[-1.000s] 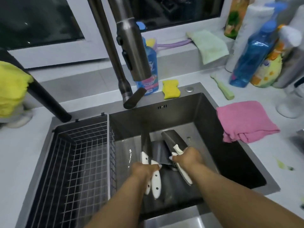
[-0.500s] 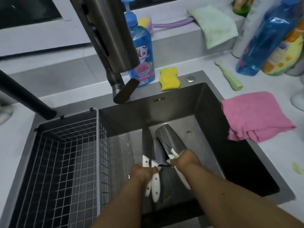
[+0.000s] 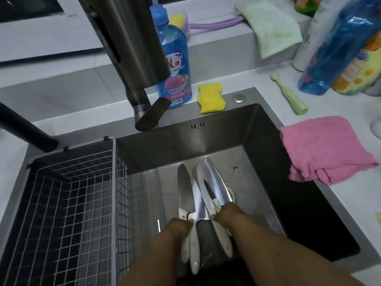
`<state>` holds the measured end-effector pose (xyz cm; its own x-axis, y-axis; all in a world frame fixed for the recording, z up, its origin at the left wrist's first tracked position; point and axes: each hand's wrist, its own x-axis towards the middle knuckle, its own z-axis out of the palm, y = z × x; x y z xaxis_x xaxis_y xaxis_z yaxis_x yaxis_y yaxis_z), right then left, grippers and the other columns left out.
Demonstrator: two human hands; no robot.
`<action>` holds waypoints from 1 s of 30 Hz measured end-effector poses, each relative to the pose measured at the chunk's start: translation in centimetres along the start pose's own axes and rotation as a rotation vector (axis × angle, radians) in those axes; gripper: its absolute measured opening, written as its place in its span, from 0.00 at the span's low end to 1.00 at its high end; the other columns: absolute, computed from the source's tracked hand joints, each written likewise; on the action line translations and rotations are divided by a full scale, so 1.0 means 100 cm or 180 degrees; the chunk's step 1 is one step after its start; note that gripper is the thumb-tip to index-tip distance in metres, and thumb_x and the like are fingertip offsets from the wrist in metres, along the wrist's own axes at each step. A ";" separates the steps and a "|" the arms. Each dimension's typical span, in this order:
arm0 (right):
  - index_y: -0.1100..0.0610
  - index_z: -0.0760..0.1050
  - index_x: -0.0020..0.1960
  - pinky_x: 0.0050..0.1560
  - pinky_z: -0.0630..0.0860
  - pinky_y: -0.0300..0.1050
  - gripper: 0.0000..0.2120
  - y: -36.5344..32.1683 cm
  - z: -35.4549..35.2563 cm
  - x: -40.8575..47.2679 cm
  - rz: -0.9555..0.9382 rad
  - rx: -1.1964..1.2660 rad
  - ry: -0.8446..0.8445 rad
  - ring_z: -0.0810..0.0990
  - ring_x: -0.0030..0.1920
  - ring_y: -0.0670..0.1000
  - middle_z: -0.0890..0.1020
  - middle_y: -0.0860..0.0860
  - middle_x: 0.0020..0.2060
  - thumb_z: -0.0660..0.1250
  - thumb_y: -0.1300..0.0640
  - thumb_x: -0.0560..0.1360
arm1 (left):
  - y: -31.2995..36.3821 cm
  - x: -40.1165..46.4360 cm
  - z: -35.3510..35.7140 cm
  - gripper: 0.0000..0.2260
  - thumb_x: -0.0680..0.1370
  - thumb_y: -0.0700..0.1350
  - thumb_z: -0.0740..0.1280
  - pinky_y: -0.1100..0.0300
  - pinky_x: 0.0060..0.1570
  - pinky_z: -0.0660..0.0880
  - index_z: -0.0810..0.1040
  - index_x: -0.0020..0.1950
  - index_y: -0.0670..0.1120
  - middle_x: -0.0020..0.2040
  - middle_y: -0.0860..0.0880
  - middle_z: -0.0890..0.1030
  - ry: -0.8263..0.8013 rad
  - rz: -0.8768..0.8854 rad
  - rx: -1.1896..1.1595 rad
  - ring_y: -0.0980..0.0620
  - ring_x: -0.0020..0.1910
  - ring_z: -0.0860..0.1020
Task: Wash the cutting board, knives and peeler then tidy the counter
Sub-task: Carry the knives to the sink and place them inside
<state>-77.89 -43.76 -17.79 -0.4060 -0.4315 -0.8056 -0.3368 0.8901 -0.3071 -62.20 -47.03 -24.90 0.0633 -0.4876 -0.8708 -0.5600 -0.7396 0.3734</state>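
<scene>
Knives being gathered over the sink [image 3: 268, 124]
Blades are being fanned wider than before; left hand [image 3: 177, 226] and right hand [image 3: 226, 215] are being kept clamped on white-handled knives [image 3: 212, 182]

4 white-handled knives [image 3: 214, 182], 2 hands [image 3: 178, 225], 1 wire basket [image 3: 68, 203], 1 yellow sponge [image 3: 210, 98], 1 pink cloth [image 3: 323, 149], 1 green cloth [image 3: 272, 25], approx. 5 bottles [image 3: 175, 58] on worktop.

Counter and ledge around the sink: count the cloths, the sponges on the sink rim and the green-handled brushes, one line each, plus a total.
Cloths: 2, a pink cloth and a pale green cloth
Sponges on the sink rim: 1, a yellow sponge
Brushes: 1, a green-handled brush
Total: 4
</scene>
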 end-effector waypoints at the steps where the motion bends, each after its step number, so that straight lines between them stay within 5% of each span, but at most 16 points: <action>1: 0.62 0.68 0.69 0.62 0.69 0.42 0.22 0.000 0.001 0.001 -0.0018 -0.0034 -0.0003 0.72 0.66 0.55 0.73 0.56 0.67 0.64 0.53 0.78 | 0.003 -0.007 0.000 0.26 0.69 0.50 0.71 0.49 0.57 0.77 0.76 0.61 0.34 0.57 0.37 0.81 -0.0078 -0.0014 -0.0013 0.40 0.55 0.80; 5: 0.63 0.70 0.67 0.60 0.70 0.44 0.19 -0.002 0.005 0.005 -0.0096 -0.0293 -0.0032 0.73 0.65 0.57 0.74 0.58 0.65 0.63 0.60 0.77 | 0.021 -0.049 -0.007 0.07 0.80 0.40 0.62 0.50 0.48 0.76 0.77 0.49 0.36 0.52 0.35 0.80 -0.0300 -0.0110 -0.0062 0.43 0.44 0.78; 8: 0.61 0.71 0.65 0.58 0.73 0.42 0.19 -0.007 0.006 0.007 -0.0229 -0.0270 0.0171 0.75 0.63 0.56 0.76 0.57 0.63 0.67 0.56 0.76 | 0.022 -0.054 -0.013 0.11 0.82 0.38 0.57 0.57 0.32 0.72 0.73 0.40 0.40 0.38 0.41 0.76 -0.0307 -0.0162 -0.0136 0.46 0.34 0.74; 12: 0.61 0.72 0.61 0.55 0.75 0.42 0.18 -0.012 0.012 0.005 -0.0429 -0.0340 0.0032 0.76 0.62 0.56 0.77 0.57 0.61 0.69 0.54 0.75 | 0.028 -0.068 -0.018 0.15 0.82 0.36 0.55 0.62 0.24 0.69 0.73 0.37 0.41 0.34 0.43 0.75 -0.0212 -0.0114 -0.0404 0.48 0.31 0.73; 14: 0.60 0.71 0.65 0.49 0.73 0.39 0.17 -0.014 0.018 0.003 -0.0410 0.0099 -0.0039 0.76 0.62 0.56 0.77 0.55 0.62 0.64 0.57 0.77 | 0.027 -0.071 -0.022 0.15 0.82 0.36 0.54 0.61 0.25 0.69 0.73 0.37 0.41 0.34 0.43 0.76 -0.0161 -0.0087 -0.0560 0.48 0.31 0.73; 16: 0.59 0.72 0.66 0.48 0.70 0.39 0.16 -0.012 0.021 0.002 -0.0632 -0.0283 -0.0253 0.76 0.61 0.55 0.77 0.54 0.62 0.58 0.60 0.80 | 0.025 -0.075 -0.026 0.15 0.82 0.37 0.55 0.62 0.24 0.68 0.74 0.37 0.41 0.32 0.44 0.76 -0.0123 -0.0064 -0.0667 0.48 0.30 0.73; 18: 0.60 0.74 0.64 0.39 0.67 0.33 0.16 -0.015 0.018 0.009 -0.0339 0.0597 -0.0126 0.77 0.53 0.50 0.78 0.56 0.61 0.60 0.61 0.78 | 0.026 -0.082 -0.030 0.14 0.82 0.39 0.58 0.62 0.25 0.68 0.75 0.38 0.40 0.31 0.44 0.76 -0.0180 -0.0072 -0.0832 0.48 0.30 0.73; 20: 0.61 0.75 0.63 0.31 0.64 0.34 0.16 -0.016 0.016 0.010 -0.0455 0.0150 0.0055 0.76 0.45 0.47 0.78 0.58 0.60 0.63 0.62 0.76 | 0.027 -0.091 -0.033 0.12 0.82 0.42 0.59 0.62 0.26 0.67 0.75 0.41 0.40 0.30 0.45 0.77 -0.0250 -0.0053 -0.1012 0.49 0.30 0.73; 24: 0.59 0.77 0.54 0.38 0.69 0.35 0.09 -0.022 0.015 0.008 -0.0484 0.0325 0.0033 0.78 0.55 0.56 0.79 0.58 0.53 0.63 0.61 0.75 | 0.033 -0.103 -0.036 0.10 0.81 0.43 0.61 0.60 0.30 0.67 0.76 0.42 0.41 0.32 0.46 0.75 -0.0258 0.0051 -0.1139 0.49 0.31 0.73; 27: 0.54 0.70 0.39 0.50 0.78 0.43 0.06 -0.027 0.018 0.004 -0.0517 0.0450 0.0070 0.77 0.45 0.55 0.77 0.55 0.44 0.65 0.60 0.73 | 0.038 -0.109 -0.040 0.06 0.79 0.47 0.63 0.62 0.29 0.66 0.74 0.46 0.44 0.34 0.47 0.72 -0.0179 0.0123 -0.1089 0.51 0.32 0.70; 30: 0.58 0.69 0.37 0.38 0.74 0.42 0.09 -0.034 0.019 -0.009 -0.0582 0.0780 0.0100 0.77 0.38 0.56 0.76 0.56 0.33 0.68 0.58 0.72 | 0.043 -0.118 -0.047 0.08 0.78 0.47 0.63 0.65 0.26 0.66 0.71 0.40 0.46 0.32 0.48 0.69 -0.0100 0.0245 -0.1157 0.52 0.27 0.67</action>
<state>-74.78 -46.15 -17.00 -0.3849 -0.5886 -0.7109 -0.1932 0.8046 -0.5616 -61.42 -46.63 -11.53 0.0038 -0.5379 -0.8430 -0.2319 -0.8205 0.5225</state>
